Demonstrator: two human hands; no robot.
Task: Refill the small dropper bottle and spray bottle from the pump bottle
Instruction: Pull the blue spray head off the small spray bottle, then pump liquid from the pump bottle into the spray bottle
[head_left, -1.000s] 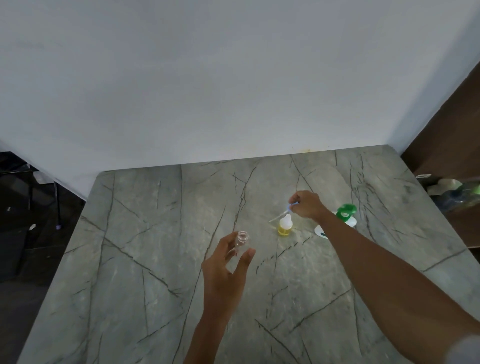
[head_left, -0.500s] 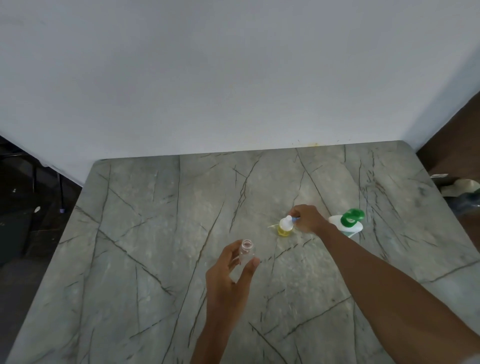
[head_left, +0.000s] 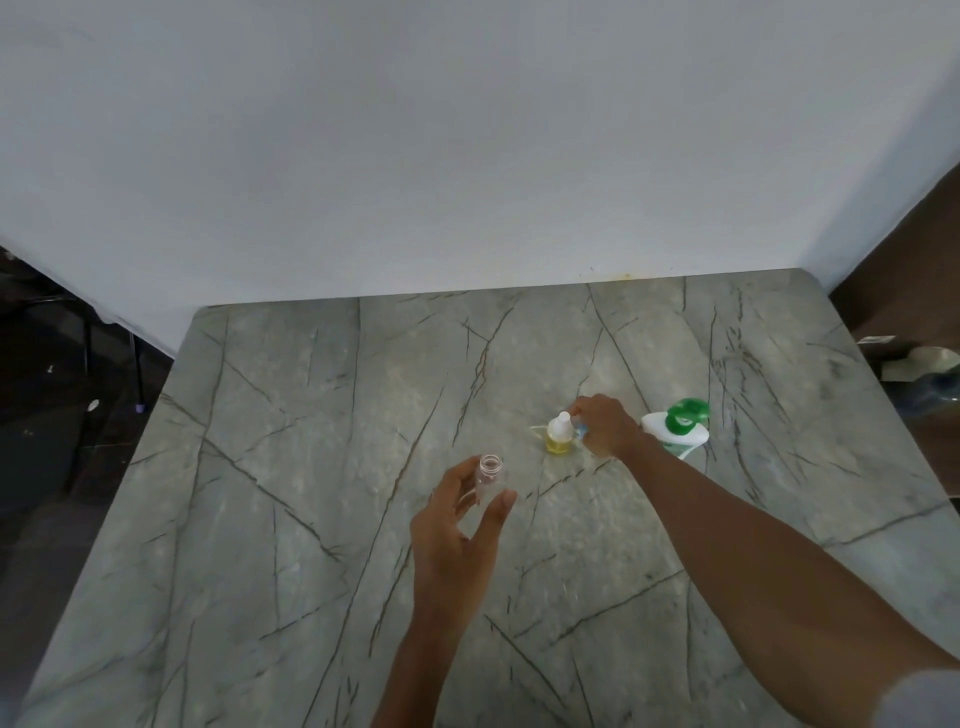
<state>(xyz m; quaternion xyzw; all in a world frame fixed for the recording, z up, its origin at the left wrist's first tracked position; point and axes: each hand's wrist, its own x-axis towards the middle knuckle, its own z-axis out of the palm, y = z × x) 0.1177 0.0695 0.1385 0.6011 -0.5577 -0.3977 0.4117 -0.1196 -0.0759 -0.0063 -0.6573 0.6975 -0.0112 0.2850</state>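
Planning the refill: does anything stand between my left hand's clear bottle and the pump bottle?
Yes: the yellow dropper bottle and the right hand, gripping a blue-tipped piece, lie between the clear bottle and pump bottle.

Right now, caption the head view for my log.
Left hand holds an open clear bottle; right hand pinches a small blue part beside the yellow bottle on the table.

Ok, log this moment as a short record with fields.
surface: grey veined table
left hand: holds small clear bottle, mouth open, no cap
right hand: pinches small blue part beside the yellow bottle
yellow bottle: white tip, stands on the table
white bottle with green top: on the table, just right of the right hand
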